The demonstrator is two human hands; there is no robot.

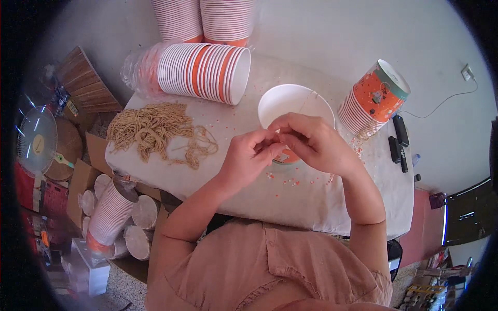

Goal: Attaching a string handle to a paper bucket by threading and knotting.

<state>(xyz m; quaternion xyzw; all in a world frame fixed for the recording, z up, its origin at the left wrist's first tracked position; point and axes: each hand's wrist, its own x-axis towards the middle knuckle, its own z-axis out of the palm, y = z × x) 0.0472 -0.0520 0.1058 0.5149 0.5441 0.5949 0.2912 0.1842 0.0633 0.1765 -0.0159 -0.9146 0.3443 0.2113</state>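
Paper cup point(295, 106), white inside with an orange base, stands upright on the counter point(311, 202) directly under and just beyond the two hands, its open mouth showing past the knuckles and its lower edge peeking out below them. The left hand point(248, 155) and right hand point(311, 141) meet fingertip to fingertip over the cup's near rim; each grip is pressed together in a fine pinch, though what sits between the fingertips is too small to make out (a thin line crosses the cup's far rim, perhaps a strand of string). Neither hand's palm closes around the cup itself; the right hand hides its near wall.

Scattered on the cloth-covered counter around the cup lie small orange-red bits point(290, 182). To the person's left, a loose heap of tan string point(155, 129) sprawls on the counter, well apart from the hands. Farther back, a sleeve of nested cups point(205, 71) lies on its side, half out of its clear wrapping, and two more stacks point(205, 19) lie behind it. To the right, another tilted stack point(371, 98) rests near the counter's edge, with dark remote-like objects point(398, 139) just beside it.
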